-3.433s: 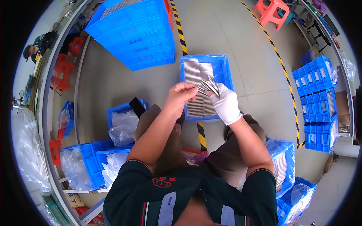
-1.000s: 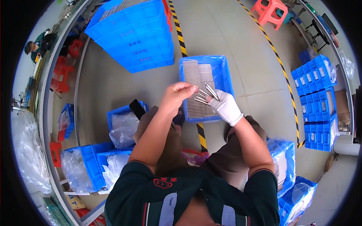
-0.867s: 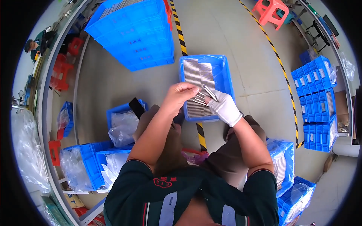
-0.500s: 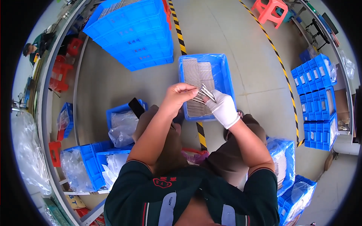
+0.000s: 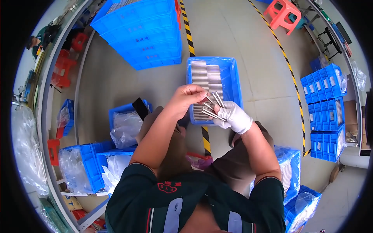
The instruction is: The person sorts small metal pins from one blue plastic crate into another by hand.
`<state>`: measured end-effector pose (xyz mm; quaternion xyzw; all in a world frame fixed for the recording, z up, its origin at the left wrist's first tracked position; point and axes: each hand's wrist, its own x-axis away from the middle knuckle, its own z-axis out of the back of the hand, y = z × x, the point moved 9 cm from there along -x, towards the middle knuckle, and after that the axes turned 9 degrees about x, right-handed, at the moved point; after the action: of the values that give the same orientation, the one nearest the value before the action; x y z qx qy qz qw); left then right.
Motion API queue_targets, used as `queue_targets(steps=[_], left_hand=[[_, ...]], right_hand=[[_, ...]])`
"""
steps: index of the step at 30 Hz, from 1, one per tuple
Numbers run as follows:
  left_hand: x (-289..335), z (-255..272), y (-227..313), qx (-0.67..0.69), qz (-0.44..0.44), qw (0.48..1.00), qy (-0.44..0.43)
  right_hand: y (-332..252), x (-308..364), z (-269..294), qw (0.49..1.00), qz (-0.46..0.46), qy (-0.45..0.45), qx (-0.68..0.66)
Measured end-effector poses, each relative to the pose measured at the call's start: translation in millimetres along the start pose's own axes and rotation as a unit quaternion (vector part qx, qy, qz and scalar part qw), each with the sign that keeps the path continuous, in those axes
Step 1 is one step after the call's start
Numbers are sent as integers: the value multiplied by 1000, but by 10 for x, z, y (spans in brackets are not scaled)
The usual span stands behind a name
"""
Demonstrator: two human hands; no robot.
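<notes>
Pinches end of one rod (image 5: 210, 99) with bare left hand (image 5: 185, 100); clamps loose fan of rods (image 5: 211, 113) in gloved right hand (image 5: 236, 117), close to left; holds all above blue bin (image 5: 238, 86), lined with plastic (image 5: 228, 73), part-filled with side-by-side columns of rods (image 5: 200, 75), right of crate stack (image 5: 143, 40).

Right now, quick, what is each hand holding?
Left hand: closed, fingertips pinched, apparently on the end of one metal rod.
Right hand: gloved, closed around several metal rods.
</notes>
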<state>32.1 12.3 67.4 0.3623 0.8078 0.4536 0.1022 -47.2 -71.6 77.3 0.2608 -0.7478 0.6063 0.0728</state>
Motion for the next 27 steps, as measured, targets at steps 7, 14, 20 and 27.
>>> queue_targets(steps=[7,14,20,27], left_hand=[[2,-34,30,-57,5,998,-18],[15,20,-44,-30,22,999,-7],[19,-23,122,-40,-35,998,28],[37,-165,42,-41,15,999,-27]], right_hand=[[96,-17,1,999,-24,-35,-29],[69,4,-39,998,-13,-39,-39],[160,-5,36,999,-34,-28,21],[215,-30,24,997,-37,-35,55]])
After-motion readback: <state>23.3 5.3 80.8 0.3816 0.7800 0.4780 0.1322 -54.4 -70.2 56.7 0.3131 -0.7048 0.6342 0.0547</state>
